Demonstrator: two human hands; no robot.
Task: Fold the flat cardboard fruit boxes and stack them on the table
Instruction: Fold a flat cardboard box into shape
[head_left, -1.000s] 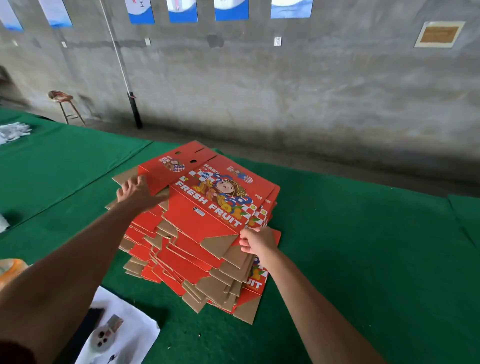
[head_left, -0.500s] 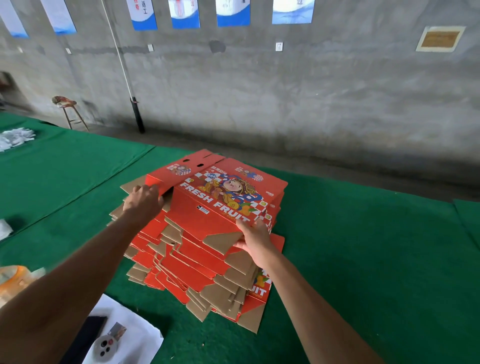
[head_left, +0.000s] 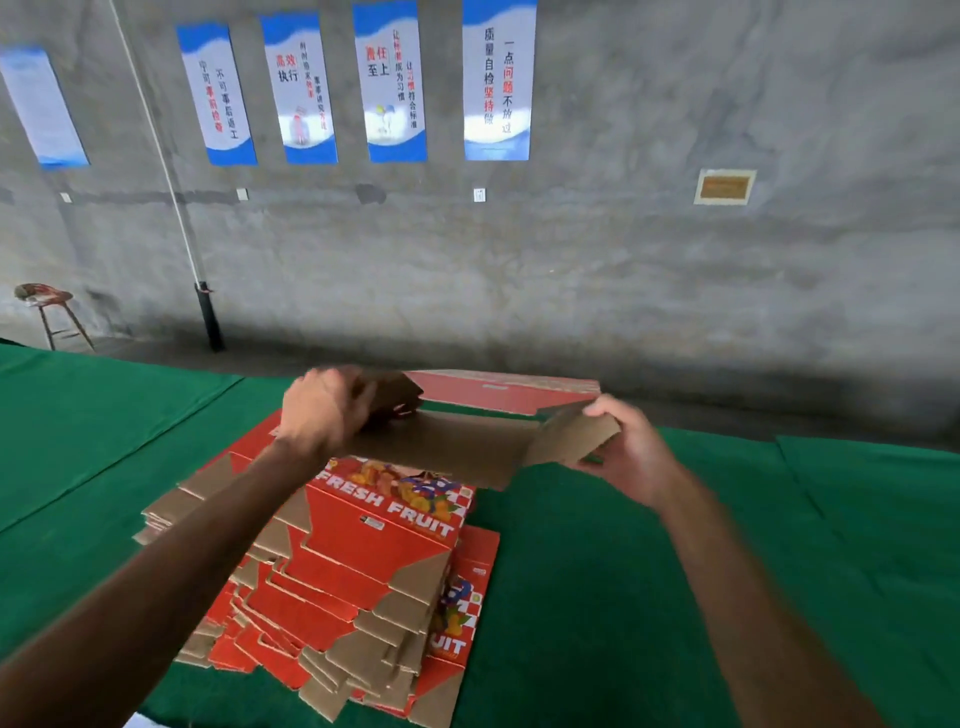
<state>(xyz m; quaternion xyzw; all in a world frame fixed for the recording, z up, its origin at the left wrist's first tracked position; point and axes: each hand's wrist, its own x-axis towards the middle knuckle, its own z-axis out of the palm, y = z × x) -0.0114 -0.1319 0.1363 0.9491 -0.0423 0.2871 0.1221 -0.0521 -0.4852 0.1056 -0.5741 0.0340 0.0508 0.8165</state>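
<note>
A pile of several flat red "FRESH FRUIT" cardboard boxes (head_left: 363, 561) lies on the green table (head_left: 649, 597), brown flaps fanned toward me. Above the pile I hold one box (head_left: 467, 441) lifted and partly opened, its brown inside facing me and a red panel (head_left: 498, 397) at the far side. My left hand (head_left: 324, 410) grips its left end, fingers curled over the edge. My right hand (head_left: 623, 447) holds the right end flap between thumb and fingers.
A grey concrete wall with blue-and-white posters (head_left: 395, 83) stands behind the table. A stool (head_left: 47, 312) and a dark pole (head_left: 208, 312) are on the floor at far left. Green cloth stretches right and left of the pile.
Both hands took the top box off the pile, raised it and started opening it. The camera tilted up, so the white sheet at lower left dropped out of view.
</note>
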